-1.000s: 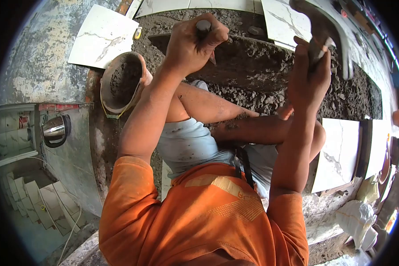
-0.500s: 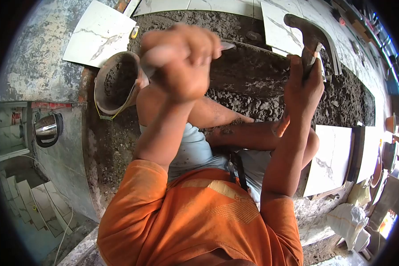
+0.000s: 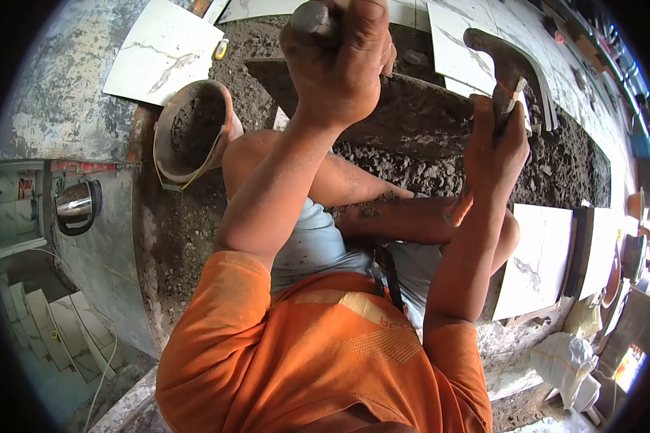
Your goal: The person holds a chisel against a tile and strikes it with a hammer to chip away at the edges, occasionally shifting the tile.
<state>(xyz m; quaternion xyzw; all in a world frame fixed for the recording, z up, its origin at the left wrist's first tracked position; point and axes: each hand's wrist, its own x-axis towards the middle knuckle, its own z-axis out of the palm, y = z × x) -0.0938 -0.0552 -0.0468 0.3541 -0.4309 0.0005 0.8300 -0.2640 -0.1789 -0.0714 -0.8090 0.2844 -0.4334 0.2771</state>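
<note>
The left hand (image 3: 343,65) is raised above the dark mortar bed (image 3: 412,115), its fingers closed in a tight fist round a grey tool handle (image 3: 307,14); the working end is hidden behind the fist, so I cannot tell what the tool is. The right hand (image 3: 495,141) holds a claw hammer (image 3: 509,54) upright, fingers wrapped round the handle just below the head, a choked-up grip that seems suited to short, controlled taps. A mortar-filled bucket (image 3: 195,133) sits just beside the person's left knee, likely kept within arm's reach. A loose marble-patterned tile (image 3: 162,50) lies beyond it, and another tile (image 3: 549,245) waits near the right knee.
</note>
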